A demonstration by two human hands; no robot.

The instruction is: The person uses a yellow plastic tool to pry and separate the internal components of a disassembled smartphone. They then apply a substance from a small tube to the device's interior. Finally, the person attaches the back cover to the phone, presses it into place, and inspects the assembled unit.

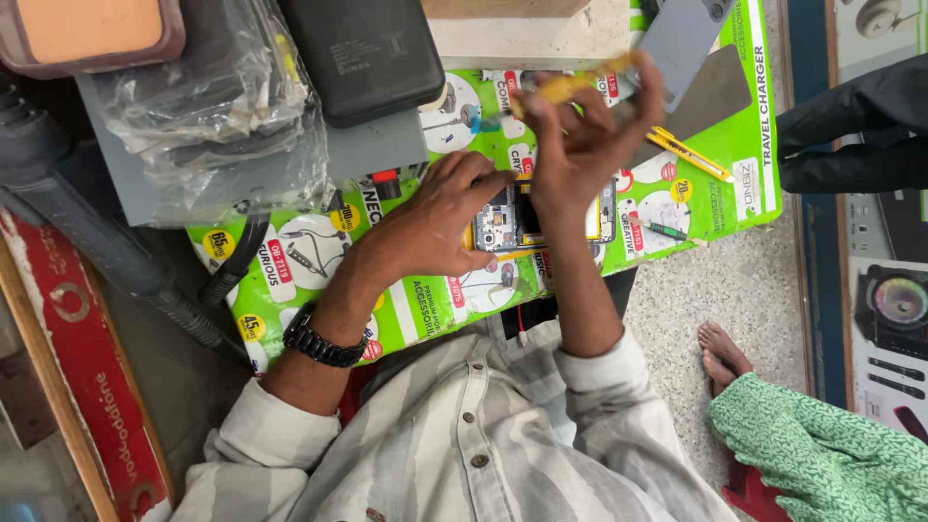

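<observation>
The left hand (pixel 440 224) lies knuckles-up, fingers curled, fingertips pressing on the near end of an opened phone (pixel 512 220) whose circuit parts show; a black wristwatch (pixel 321 340) sits on that wrist. The right hand (pixel 580 145) is raised above the phone's far end, wrist bent, thumb and fingers pinched on a thin yellow tool (pixel 570 85) (its tip is blurred). The phone rests on a bright green poster (pixel 406 290) covered in round product pictures and red and yellow labels, which serves as the work surface. On it lie a yellow utility knife (pixel 688 153), a grey phone back (pixel 681 37), a black rectangular power bank (pixel 367 53) and crumpled clear plastic bags (pixel 208 106). A red sign strip (pixel 87 358) runs along the left edge.
</observation>
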